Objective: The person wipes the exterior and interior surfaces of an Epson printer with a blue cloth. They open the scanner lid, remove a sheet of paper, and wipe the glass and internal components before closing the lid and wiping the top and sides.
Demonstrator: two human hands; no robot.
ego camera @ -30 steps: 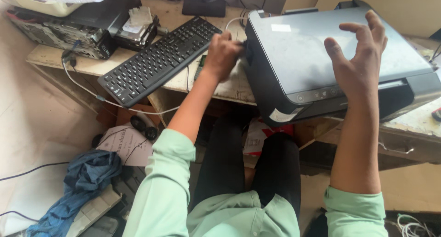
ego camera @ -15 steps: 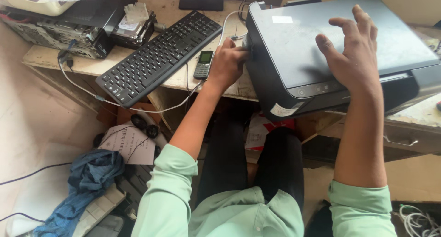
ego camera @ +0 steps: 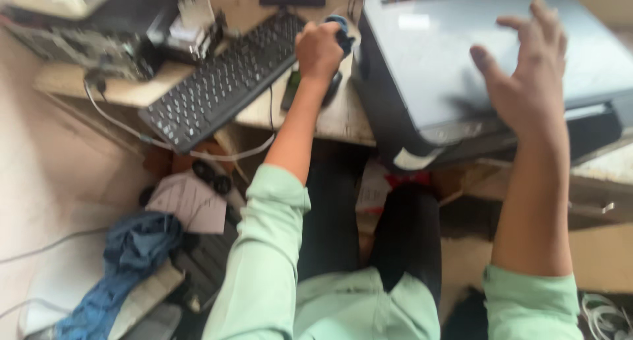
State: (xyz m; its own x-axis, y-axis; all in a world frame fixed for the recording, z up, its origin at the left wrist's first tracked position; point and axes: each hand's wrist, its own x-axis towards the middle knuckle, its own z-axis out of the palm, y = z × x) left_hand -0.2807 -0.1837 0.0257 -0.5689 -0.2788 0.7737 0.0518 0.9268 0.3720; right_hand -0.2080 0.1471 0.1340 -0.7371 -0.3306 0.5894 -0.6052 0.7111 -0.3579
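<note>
My left hand (ego camera: 318, 50) is closed around a small blue object (ego camera: 341, 30) over the desk, between the black keyboard (ego camera: 221, 83) and the grey printer (ego camera: 461, 69); blur hides what the blue thing is. Just below that hand a small dark phone (ego camera: 289, 91) lies on the desk. Fingers spread, my right hand (ego camera: 527, 76) hovers over the printer's flat lid and holds nothing. The printer stands tilted, overhanging the desk's front edge.
A wooden desk (ego camera: 339, 119) carries an open computer case (ego camera: 79, 46) at the far left with a cable hanging off it. On the floor lie a blue cloth (ego camera: 125, 261), papers (ego camera: 188, 201) and dark cables. My knees sit under the desk.
My left hand has left the printer's side, moved up the desk and closed on a blue object. My right hand has lifted slightly over the lid, and the view has shifted and blurred.
</note>
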